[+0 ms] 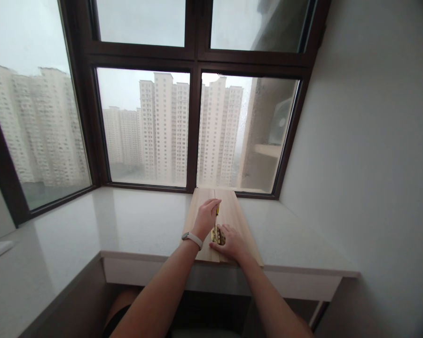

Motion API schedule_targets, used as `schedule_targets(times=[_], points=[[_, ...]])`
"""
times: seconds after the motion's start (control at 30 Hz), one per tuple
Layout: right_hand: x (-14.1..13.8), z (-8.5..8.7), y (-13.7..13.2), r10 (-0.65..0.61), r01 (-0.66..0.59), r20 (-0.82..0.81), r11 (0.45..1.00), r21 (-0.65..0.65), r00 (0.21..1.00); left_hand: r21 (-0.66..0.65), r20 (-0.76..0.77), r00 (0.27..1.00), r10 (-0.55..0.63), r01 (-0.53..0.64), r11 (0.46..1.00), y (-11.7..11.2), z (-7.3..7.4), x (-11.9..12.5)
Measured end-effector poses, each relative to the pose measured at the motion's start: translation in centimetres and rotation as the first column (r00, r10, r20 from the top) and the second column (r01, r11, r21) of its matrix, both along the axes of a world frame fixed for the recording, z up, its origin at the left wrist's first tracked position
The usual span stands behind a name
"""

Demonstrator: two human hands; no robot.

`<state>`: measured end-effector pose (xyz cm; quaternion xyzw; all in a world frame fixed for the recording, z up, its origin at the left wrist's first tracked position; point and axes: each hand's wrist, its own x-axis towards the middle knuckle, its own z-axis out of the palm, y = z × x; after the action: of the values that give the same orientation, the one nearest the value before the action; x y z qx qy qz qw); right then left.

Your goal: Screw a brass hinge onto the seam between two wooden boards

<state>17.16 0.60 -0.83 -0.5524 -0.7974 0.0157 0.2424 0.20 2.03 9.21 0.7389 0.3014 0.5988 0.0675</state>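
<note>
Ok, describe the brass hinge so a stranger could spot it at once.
Below the dark-framed window, a pale wooden board lies on the white counter. Near its front edge, held by the right hand, sits the hinge: the only shiny gold metal there.

Dim hazy window (pixel 162 131) backlight (edges warped)

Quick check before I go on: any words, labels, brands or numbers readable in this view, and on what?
None: no text can be read in this view.
wooden board: bare, no print.
wristband: too small to tell.
yellow-handled tool in the left hand: too small to tell.
brass hinge at the right hand: too small to tell.
buildings outside: blurred, no signs legible.
</note>
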Motion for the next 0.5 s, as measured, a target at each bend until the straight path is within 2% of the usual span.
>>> schedule_targets(times=[0.2,0.5], points=[[-0.04,0.00,0.01,0.002,-0.002,0.009,1.000,0.013,1.000,-0.014,0.003,1.000,0.010,-0.010,1.000,-0.30,0.15,-0.06],[-0.13,0.04,0.17,-0.002,0.002,0.006,1.000,-0.012,1.000,-0.028,0.017,0.998,-0.056,0.056,0.998,0.11,-0.51,0.19]])
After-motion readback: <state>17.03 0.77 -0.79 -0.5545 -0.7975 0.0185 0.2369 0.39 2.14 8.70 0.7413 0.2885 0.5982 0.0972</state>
